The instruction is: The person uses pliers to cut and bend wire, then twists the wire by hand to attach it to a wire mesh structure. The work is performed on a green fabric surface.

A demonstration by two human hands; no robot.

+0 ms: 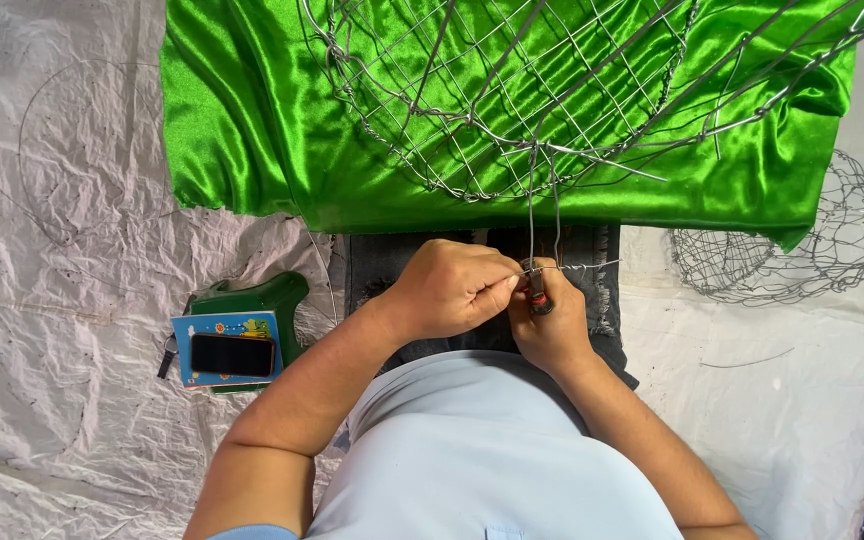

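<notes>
My left hand pinches thin grey wires that hang down from a large wire mesh frame. The frame rests on shiny green satin cloth. Close beside it, my right hand is closed around a small plier with a red and black handle, its jaws at the wire ends. A short wire piece sticks out to the right of the plier. Both hands meet above my lap, over dark denim.
A dark phone lies on a blue card, on top of a green case, left of my left arm. A second wire mesh form sits at the right. Crinkled white plastic sheeting covers the floor.
</notes>
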